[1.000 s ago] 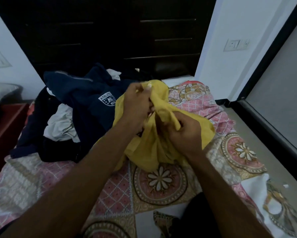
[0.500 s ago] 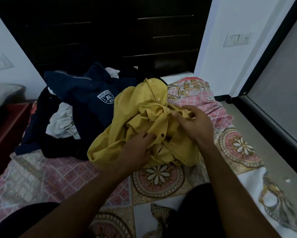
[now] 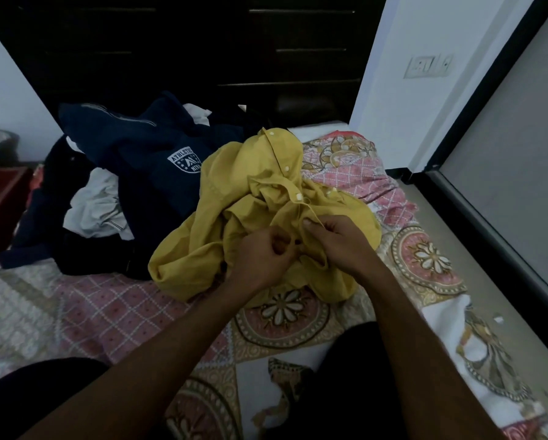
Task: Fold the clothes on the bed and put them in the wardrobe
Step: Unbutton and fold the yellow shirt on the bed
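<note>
Yellow shirt [image 3: 260, 198] lies crumpled on the patterned bed [image 3: 76, 312], just beyond the person's knees. Both hands work at its buttoned front edge. The left hand [image 3: 260, 258] has its grip curled tight on a bunch of cloth, and the right hand [image 3: 339, 242] pinches the placket between thumb and forefinger. Sleeves and hem are tucked out of sight under the heap, so a fold started from here would likely trap creases or come out lopsided. The far side of the shirt touches a navy sweatshirt [image 3: 149, 154] lying over a white garment [image 3: 98, 208], and a hard tug could drag that pile. Beyond stands a dark panelled unit [image 3: 202, 42], possibly the wardrobe.
</note>
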Demonstrator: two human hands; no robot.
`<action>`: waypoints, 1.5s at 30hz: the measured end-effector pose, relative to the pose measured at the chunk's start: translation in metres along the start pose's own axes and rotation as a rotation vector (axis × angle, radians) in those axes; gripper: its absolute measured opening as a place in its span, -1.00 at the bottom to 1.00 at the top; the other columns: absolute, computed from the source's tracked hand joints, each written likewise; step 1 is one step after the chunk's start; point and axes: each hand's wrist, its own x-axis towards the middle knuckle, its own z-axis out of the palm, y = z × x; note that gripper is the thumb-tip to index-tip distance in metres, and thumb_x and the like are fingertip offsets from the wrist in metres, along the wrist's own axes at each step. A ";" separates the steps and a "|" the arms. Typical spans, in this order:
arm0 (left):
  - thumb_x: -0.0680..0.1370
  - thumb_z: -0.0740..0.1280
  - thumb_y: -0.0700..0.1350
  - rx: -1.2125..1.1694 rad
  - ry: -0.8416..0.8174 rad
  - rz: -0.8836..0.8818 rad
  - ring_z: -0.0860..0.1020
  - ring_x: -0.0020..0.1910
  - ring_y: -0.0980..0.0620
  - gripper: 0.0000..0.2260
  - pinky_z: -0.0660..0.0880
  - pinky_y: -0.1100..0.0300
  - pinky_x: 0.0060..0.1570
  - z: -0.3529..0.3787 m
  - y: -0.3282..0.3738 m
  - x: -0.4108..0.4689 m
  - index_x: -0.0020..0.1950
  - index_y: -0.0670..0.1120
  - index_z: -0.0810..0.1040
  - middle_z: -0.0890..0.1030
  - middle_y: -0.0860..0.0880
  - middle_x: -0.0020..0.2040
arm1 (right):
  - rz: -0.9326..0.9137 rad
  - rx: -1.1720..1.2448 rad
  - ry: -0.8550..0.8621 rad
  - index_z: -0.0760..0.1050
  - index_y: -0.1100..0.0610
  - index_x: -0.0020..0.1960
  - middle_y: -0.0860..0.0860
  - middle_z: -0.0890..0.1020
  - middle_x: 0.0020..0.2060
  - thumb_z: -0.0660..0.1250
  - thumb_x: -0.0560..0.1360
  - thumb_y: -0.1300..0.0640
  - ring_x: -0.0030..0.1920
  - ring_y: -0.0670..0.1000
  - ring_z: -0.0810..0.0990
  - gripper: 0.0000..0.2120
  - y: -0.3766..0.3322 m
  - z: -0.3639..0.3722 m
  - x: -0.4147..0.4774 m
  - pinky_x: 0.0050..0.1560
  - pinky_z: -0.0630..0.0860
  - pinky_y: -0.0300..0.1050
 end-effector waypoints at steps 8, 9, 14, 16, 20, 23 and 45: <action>0.58 0.37 -0.13 -0.342 0.005 -0.097 0.52 -0.28 0.08 -0.88 0.46 0.13 -0.23 -0.005 0.003 0.004 -0.15 -0.10 0.53 0.55 0.05 -0.29 | -0.165 -0.355 0.264 0.62 -0.03 -0.26 -0.03 0.48 -0.39 0.29 0.56 -0.01 -0.21 0.03 0.47 -0.75 0.003 0.000 0.000 -0.22 0.30 -0.09; 0.59 0.36 -0.15 -0.405 0.011 -0.106 0.49 -0.29 0.09 -0.87 0.44 0.12 -0.24 -0.009 0.007 0.002 -0.15 -0.11 0.51 0.52 0.05 -0.30 | -0.136 -0.345 0.348 0.63 -0.04 -0.26 -0.05 0.52 -0.41 0.34 0.53 -0.01 -0.27 0.02 0.51 -0.78 0.000 -0.004 -0.002 -0.26 0.33 -0.10; 0.58 0.37 -0.23 -0.596 0.042 -0.178 0.49 -0.36 0.18 -0.89 0.45 0.27 -0.34 -0.031 0.025 -0.013 -0.12 -0.09 0.52 0.55 0.01 -0.31 | -0.081 -0.005 0.555 0.63 -0.15 -0.23 -0.11 0.66 -0.38 0.60 0.39 0.07 -0.33 -0.01 0.64 -0.82 -0.014 -0.009 -0.012 -0.25 0.62 0.00; 0.54 0.40 -0.26 -0.647 -0.004 -0.226 0.57 -0.28 0.17 -0.90 0.51 0.31 -0.27 -0.039 0.030 -0.019 0.01 -0.09 0.58 0.64 -0.07 -0.25 | -0.057 0.142 0.400 0.69 -0.09 -0.19 -0.02 0.72 -0.30 0.61 0.36 0.16 -0.23 0.08 0.72 -0.82 -0.010 -0.004 -0.015 -0.15 0.68 0.13; 0.48 0.45 -0.34 -0.813 -0.145 -0.348 0.64 -0.30 0.16 -0.78 0.52 0.32 -0.34 -0.043 0.036 -0.025 0.08 -0.14 0.62 0.67 -0.10 -0.21 | -0.037 0.204 0.235 0.72 0.02 -0.11 0.01 0.75 -0.22 0.56 0.38 0.30 -0.17 0.05 0.74 -0.80 -0.009 0.007 -0.019 -0.08 0.69 0.14; 0.44 0.51 -0.32 -0.640 -0.007 -0.214 0.63 -0.28 0.15 -0.86 0.60 0.24 -0.27 -0.035 0.032 -0.030 -0.06 -0.16 0.66 0.68 -0.10 -0.24 | -0.043 0.274 0.250 0.72 0.03 -0.11 0.00 0.75 -0.22 0.49 0.48 0.28 -0.16 0.03 0.74 -0.84 -0.011 0.010 -0.023 -0.10 0.67 0.04; 0.52 0.45 -0.03 -0.878 -0.426 -0.523 0.60 -0.17 0.03 -0.79 0.47 0.14 -0.13 -0.027 0.038 -0.031 0.08 -0.10 0.59 0.66 -0.04 -0.13 | 0.220 0.897 0.243 0.55 0.17 -0.38 0.06 0.61 -0.42 0.50 0.42 0.31 -0.39 0.00 0.59 -0.75 -0.002 0.032 -0.026 -0.26 0.58 -0.11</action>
